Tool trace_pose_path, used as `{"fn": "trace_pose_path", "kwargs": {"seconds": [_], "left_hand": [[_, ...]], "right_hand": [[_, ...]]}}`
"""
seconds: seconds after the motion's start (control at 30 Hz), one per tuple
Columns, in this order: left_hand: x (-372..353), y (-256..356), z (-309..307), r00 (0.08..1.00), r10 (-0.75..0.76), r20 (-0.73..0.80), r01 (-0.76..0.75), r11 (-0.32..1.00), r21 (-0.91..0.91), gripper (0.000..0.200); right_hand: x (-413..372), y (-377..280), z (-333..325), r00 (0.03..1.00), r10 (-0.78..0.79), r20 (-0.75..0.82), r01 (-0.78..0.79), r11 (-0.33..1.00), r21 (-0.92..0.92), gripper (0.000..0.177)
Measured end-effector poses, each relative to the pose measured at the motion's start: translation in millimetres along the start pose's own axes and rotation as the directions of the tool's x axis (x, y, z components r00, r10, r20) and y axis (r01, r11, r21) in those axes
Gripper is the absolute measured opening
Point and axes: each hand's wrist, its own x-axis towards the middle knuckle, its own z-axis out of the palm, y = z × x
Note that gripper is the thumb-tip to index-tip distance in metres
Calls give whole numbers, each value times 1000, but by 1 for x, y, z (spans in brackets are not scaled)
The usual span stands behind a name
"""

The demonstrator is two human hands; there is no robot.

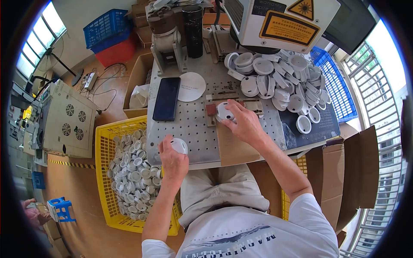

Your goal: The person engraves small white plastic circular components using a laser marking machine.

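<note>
My left hand [174, 162] is closed around the edge of a white round plastic cap [180, 145], held over the front left corner of the perforated metal table [195, 144]. My right hand [246, 123] grips another white round cap [223, 112] with dark holes in its face. That second cap sits at a small fixture [257, 107] on the table, beside a reddish block [211, 110]. Under my right wrist lies a strip of brown cardboard [234, 148]. The fingers partly cover both caps.
A pile of white caps [282, 75] lies back right, below a machine head [284, 26] with warning labels. A phone [166, 99] and a white disc [192, 87] rest at left. A yellow basket [103, 172] full of caps stands below; cardboard boxes [333, 176] stand right.
</note>
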Motion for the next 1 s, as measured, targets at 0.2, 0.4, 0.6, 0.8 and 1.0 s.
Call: {"fn": "trace_pose_path", "kwargs": {"seconds": [0.2,0.4,0.6,0.8,1.0], "left_hand": [[0,1,1,1000,-6,-14,6,1000,-5,13],[-26,-15,-25,997,-57,-48,54,996,-71,18],[-129,-149,-87,848,-523,-83,526,813,251,31],[-129,-164,-111,840,-514,-176,540,823,176,18],[-57,-31,-62,975,-217,42,220,934,-282,30]], "right_hand": [[9,5,8,999,-23,-33,20,996,-84,38],[-25,1,-11,983,9,-186,2,998,62,39],[-113,66,-80,817,173,-550,-241,969,-53,32],[-154,108,-113,779,334,-531,-509,831,-223,30],[-157,106,-119,875,76,-479,-277,889,-365,13]]}}
